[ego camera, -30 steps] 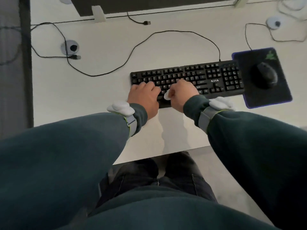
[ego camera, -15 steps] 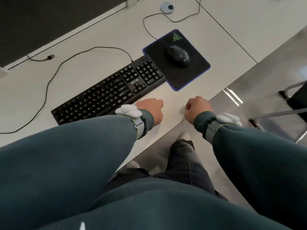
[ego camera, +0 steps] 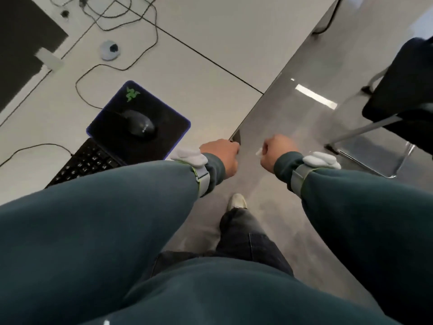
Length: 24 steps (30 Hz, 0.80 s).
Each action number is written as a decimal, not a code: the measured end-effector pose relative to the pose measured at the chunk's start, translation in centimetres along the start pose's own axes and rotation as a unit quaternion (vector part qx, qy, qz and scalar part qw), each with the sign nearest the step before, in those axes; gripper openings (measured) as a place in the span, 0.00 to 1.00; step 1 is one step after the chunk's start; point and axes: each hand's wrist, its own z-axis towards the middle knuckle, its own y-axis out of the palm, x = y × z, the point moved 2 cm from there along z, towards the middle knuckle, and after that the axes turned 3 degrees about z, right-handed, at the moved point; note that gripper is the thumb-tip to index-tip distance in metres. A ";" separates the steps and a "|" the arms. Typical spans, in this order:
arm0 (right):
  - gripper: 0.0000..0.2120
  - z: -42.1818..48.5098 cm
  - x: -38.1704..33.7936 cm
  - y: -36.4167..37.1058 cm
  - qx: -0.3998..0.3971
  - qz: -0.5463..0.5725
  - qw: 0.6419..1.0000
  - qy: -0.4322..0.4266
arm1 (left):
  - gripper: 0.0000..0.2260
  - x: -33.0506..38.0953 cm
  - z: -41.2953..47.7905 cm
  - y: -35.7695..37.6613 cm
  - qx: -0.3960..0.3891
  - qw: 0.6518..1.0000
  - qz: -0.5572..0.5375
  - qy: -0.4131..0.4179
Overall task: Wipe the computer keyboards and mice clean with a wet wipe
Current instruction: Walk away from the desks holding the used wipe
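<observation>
Two teal sleeves fill the bottom of the view, and between them dark trousers run down to a pale shoe (ego camera: 237, 201) on the grey floor. Each wrist carries a grey strap with a white device on top.

Up to the hands now. The left hand (ego camera: 221, 158) is clenched, knuckles up, right at the corner of the white desk (ego camera: 210, 55); nothing shows in its fingers, and whether it touches the desk edge cannot be told. The right hand (ego camera: 278, 151) is off the desk, out over the floor, curled tight around the wet wipe (ego camera: 258, 152), with only a small white sliver poking out on the thumb side.

Just left of the left forearm, the black keyboard (ego camera: 89, 160) lies angled on the desk, its near end hidden under the sleeve. Its far end meets the black mouse pad (ego camera: 168, 132) with the blue edge and green logo. The black mouse (ego camera: 140, 124) sits on that pad, well apart from both hands, its cable looping away across the desk.

Further back, more cables tangle around a round grey grommet (ego camera: 109, 50), with a dark panel at the top left. Off to the right stands a chair (ego camera: 403, 78), dark seat on a metal frame.
</observation>
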 end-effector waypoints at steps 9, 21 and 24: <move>0.10 0.3 10.5 -2.3 -0.019 0.087 0.992 0.090 | 0.17 10.5 9.3 -2.7 -0.028 0.996 0.034 0.078; 0.10 7.9 21.1 -11.6 0.006 0.133 0.973 0.190 | 0.23 20.0 23.6 -8.4 -0.043 0.986 0.004 0.159; 0.11 11.2 23.8 -15.5 -0.003 0.137 0.969 0.208 | 0.26 22.1 28.5 -11.6 -0.055 0.981 -0.004 0.186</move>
